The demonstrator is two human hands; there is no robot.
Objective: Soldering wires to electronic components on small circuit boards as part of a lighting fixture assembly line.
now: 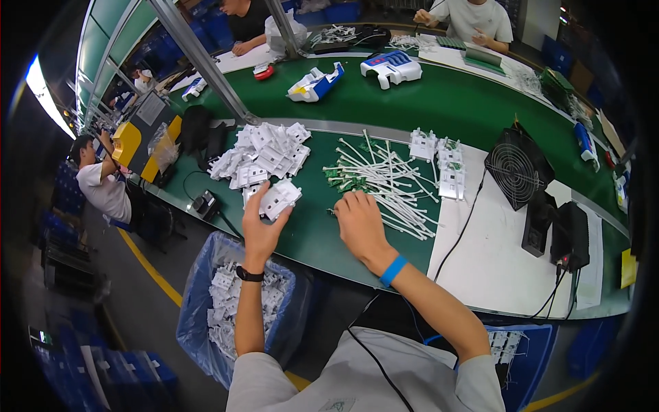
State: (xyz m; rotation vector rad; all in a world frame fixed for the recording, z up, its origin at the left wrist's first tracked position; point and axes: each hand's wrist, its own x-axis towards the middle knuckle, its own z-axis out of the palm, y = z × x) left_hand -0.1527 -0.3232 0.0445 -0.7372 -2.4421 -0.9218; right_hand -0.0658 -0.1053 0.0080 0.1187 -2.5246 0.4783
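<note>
My left hand (261,232) is closed on a white plastic housing (281,197), pinched between thumb and fingers above the green bench top. Just behind it rises a heap of similar white plastic housings (264,154). My right hand (361,221) has its fingers curled down at the bench, beside a spread of white cables (401,189) with small green circuit boards (341,180) at their left ends. A tiny dark bit shows by its fingertips. What those fingers hold, if anything, is hidden by the hand.
More white housings (451,172) stand in a row right of the cables. A black fan (511,165) and black power boxes (571,233) sit farther right. Below the bench, a blue lined bin (195,319) holds white parts. A green conveyor (439,103) carries blue-white casings (391,67); people sit beyond.
</note>
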